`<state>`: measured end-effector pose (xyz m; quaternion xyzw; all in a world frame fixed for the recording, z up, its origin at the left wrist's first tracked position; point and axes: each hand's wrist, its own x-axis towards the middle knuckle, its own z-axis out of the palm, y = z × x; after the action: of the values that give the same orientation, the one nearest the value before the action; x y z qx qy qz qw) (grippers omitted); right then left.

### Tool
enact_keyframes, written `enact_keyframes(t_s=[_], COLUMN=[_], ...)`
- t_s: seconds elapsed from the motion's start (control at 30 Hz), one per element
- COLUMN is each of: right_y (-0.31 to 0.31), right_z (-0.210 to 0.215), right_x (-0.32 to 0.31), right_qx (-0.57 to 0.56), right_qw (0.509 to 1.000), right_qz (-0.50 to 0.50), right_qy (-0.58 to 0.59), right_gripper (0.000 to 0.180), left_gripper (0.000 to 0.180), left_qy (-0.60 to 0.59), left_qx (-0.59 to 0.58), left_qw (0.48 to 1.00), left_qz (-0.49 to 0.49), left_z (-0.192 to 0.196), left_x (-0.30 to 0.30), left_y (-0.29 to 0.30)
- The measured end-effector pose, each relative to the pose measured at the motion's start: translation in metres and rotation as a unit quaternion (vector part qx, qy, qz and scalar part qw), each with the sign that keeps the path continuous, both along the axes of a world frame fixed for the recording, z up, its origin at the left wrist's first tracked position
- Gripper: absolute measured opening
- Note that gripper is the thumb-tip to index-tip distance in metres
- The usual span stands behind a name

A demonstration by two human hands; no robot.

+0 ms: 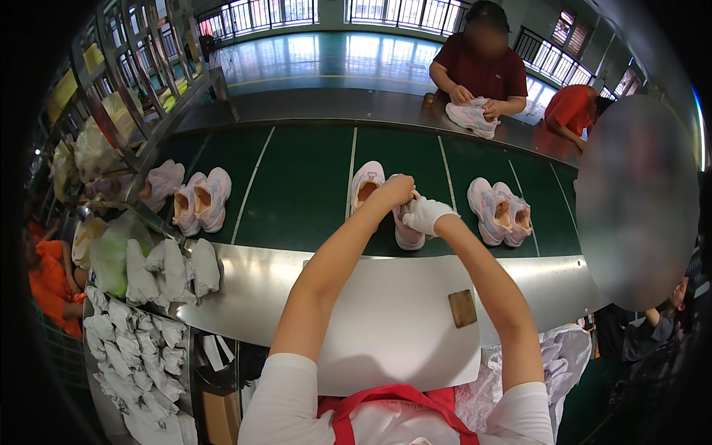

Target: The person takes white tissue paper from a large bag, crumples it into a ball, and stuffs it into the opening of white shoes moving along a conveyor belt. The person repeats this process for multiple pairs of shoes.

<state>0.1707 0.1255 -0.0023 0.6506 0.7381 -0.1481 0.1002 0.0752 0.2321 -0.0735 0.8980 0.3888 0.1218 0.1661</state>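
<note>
One pale pink-and-white sneaker (409,238) under both hands, on the green belt (297,178), just right of its likely mate (368,172). Bare left hand (399,190): fingers bent, nearly together at the sneaker's upper part. Gloved right hand (428,216): curled over the same part, fingers drawn in. Exact hold between fingertips hidden; cannot tell. For good handling, probably: brace sole flat against belt, pinch lightly, spread pressure to avoid creasing the upper, keep clear of the mate. Soft-looking upper, mottled pastel; thick, rounded white sole. White fabric glove. Smooth belt with pale cross-lines. Further out: similar pairs to left (202,202) and right (500,213); shiny metal ledge (259,271); smooth white sheet (400,326) bearing flat brown block (462,308); lower left, crumpled white paper-like forms (141,356); across belt, co-worker (482,74) with another pale shoe (473,116).
</note>
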Motion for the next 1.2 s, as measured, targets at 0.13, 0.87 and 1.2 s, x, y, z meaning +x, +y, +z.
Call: enact_keyframes(t_s=[0.13,0.87,1.2], right_y=[-0.002,0.015,-0.227], right_z=[-0.008,-0.052,-0.011], right_x=[-0.004,0.057,0.050], right_qx=[0.042,0.158,0.266], right_qw=[0.995,0.951,0.956], right_qz=[-0.038,-0.164,-0.123], right_qy=[-0.080,0.211,-0.012], right_gripper=[0.027,0.038,0.047], left_gripper=[0.023,0.043,0.022], left_qy=[-0.071,-0.067,0.006], left_qx=[-0.002,0.139,-0.032], left_qw=[0.997,0.972,0.980], left_qz=[0.030,0.175,0.197], left_z=[-0.012,0.000,-0.028], left_x=[-0.004,0.006,-0.037], left_y=[-0.004,-0.078,-0.109])
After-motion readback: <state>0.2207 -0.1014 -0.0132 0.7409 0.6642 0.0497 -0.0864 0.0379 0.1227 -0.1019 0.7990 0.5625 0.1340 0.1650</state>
